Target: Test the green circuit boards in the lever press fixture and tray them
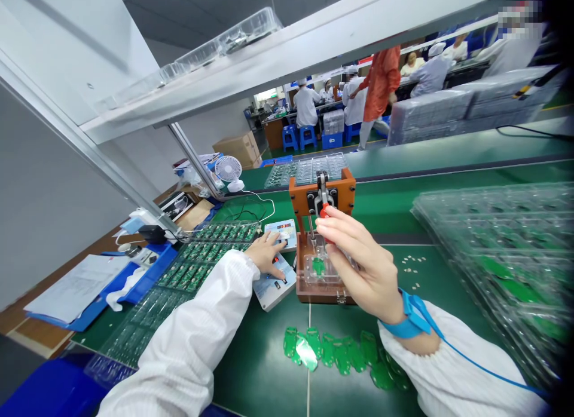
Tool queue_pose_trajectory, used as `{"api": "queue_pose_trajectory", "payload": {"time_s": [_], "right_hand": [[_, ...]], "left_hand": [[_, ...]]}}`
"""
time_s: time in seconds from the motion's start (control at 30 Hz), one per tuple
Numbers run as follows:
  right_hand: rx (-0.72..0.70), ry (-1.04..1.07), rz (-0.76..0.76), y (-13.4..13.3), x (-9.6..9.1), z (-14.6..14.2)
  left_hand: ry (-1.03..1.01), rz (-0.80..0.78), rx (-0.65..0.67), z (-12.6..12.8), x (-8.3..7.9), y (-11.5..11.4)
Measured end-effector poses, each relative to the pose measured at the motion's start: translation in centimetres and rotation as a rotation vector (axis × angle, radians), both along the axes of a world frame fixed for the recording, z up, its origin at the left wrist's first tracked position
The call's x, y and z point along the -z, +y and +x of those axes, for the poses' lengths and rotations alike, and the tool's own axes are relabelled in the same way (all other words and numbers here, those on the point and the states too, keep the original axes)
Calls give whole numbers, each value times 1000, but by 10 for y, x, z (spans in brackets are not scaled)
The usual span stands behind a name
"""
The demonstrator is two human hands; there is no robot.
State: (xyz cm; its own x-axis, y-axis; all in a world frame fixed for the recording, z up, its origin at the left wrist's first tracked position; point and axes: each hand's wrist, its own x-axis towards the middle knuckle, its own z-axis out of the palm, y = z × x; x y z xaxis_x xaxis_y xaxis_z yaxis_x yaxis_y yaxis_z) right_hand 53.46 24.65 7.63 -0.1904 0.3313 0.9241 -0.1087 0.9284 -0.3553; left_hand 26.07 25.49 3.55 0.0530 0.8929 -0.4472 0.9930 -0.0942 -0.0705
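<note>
One wooden toggle-clamp fixture [314, 296] frame centre, one green board [318, 266] inside, right hand [370, 267] touching red handle [324, 212], fingers' closure unclear, two digital-display boxes [269, 293] left-centre, left hand [263, 254] across both, fingers splayed, green desk [260, 357], workroom upper right.

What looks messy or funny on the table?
The tiny white bits right of the clamp fixture do: they lie scattered loose on the green table, while the circuit boards sit in neat rows. I can't tell what they are.
</note>
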Motion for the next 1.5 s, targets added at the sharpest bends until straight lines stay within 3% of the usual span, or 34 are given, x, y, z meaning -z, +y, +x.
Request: {"api": "queue_pose_trajectory", "payload": {"time_s": [0.23,0.5,0.7,1.5], "right_hand": [[-3,1,10,1,0,0],[-10,-4,23,2,1,0],[-3,0,24,3,2,-1],[16,-9,19,1,0,0]], "left_hand": [[-11,-36,-2,1,0,4],[-16,11,-26,-14,-9,-7],[-33,-53,-21,-18,-1,-9],[-35,-68,5,-20,16,-3]]}}
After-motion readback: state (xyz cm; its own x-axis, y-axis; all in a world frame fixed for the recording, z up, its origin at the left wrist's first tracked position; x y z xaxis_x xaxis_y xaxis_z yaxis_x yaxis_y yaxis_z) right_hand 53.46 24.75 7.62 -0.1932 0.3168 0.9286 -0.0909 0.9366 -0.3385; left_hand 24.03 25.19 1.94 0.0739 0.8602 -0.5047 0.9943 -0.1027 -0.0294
